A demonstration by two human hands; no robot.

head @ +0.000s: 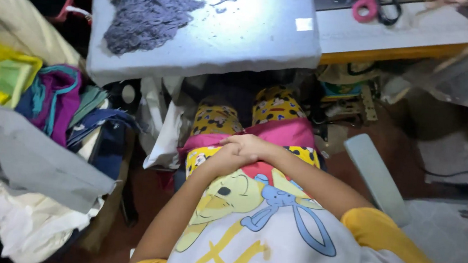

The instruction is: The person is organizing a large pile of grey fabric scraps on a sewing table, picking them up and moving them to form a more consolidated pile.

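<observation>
Right hand (pixel 252 146) lies flat over left hand (pixel 224 160), both empty, resting in lap; scraps (pixel 143 8) sit untouched on tabletop (pixel 253 43).

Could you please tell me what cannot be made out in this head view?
- Left hand: mostly hidden under the right hand, so its fingers cannot be seen.
- Pink-handled scissors: blades cut off by the top edge.
- Pile of grey threads: top cut off by the top edge.

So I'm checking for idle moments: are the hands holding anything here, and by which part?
Nothing is held. The right hand lies over the left hand, both resting in the lap on the pink cloth.
</observation>
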